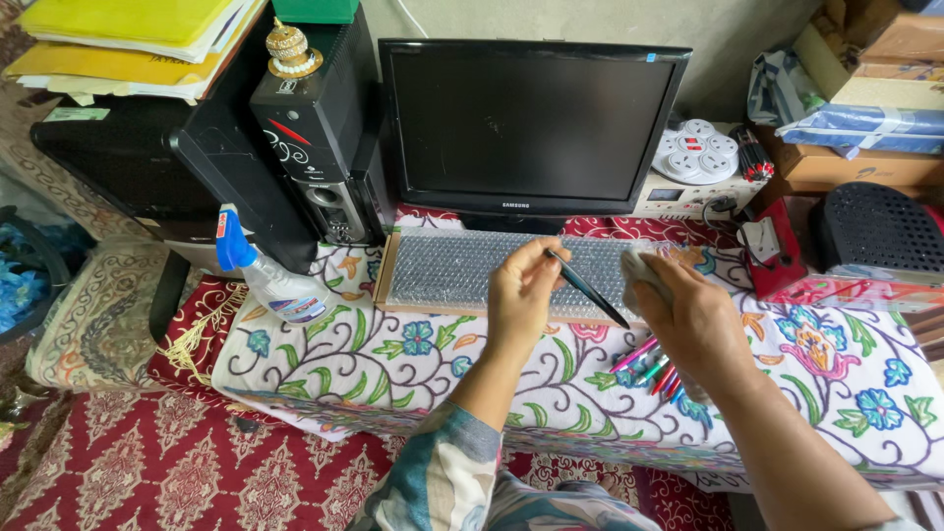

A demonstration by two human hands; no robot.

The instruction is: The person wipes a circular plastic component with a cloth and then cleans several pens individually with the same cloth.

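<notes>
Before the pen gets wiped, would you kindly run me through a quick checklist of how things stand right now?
1. Pen held in left hand: ok, pinched at its upper end, tip pointing down to the right.
2. Cloth in right hand: ok, a grey wad at the fingertips.
3. Cloth touching pen: not ok, they appear slightly apart.
4. Other pens within reach: ok, a coloured bunch lies on the floral cloth beneath the right hand.
5. Spray bottle nearby: ok, at the left.
6. Pen cap on: cannot tell.
</notes>
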